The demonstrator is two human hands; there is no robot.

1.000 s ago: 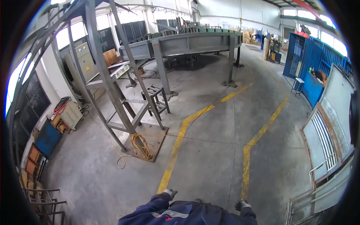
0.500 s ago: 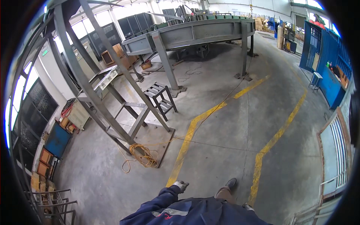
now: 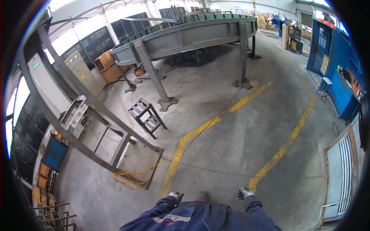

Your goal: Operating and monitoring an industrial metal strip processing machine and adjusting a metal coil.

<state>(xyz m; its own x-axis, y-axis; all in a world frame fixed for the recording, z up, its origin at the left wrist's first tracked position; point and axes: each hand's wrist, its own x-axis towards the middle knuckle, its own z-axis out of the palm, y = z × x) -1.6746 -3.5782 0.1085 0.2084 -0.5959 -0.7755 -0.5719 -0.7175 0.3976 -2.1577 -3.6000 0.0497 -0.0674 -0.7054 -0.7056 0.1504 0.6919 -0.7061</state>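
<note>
My left hand (image 3: 177, 196), in a greyish-white glove, hangs low in front of my dark blue jacket (image 3: 192, 215). Its fingers are loosely bent, and no object shows in it. On the other side, my right hand (image 3: 244, 193) is raised forward in a similar glove, its fingers apart and nothing visible in them. Neither hand touches anything. Nearest to the left hand is a yellow line (image 3: 172, 169) on the floor; another yellow line (image 3: 266, 169) runs just past the right hand. A shoe (image 3: 203, 195) partly shows between the hands.
To the left stands a grey steel frame (image 3: 83, 148) with a coiled yellow cable (image 3: 129, 181) at its base. Beyond it are a small metal stool (image 3: 147, 116) and a large curved steel structure (image 3: 192, 38) on legs. Right are a blue workbench (image 3: 341, 92) and a framed panel (image 3: 341, 173).
The view has moved forward past the steel frame, which now lies nearer and further left. My right hand has swung up into view, and my left hand has drawn back slightly.
</note>
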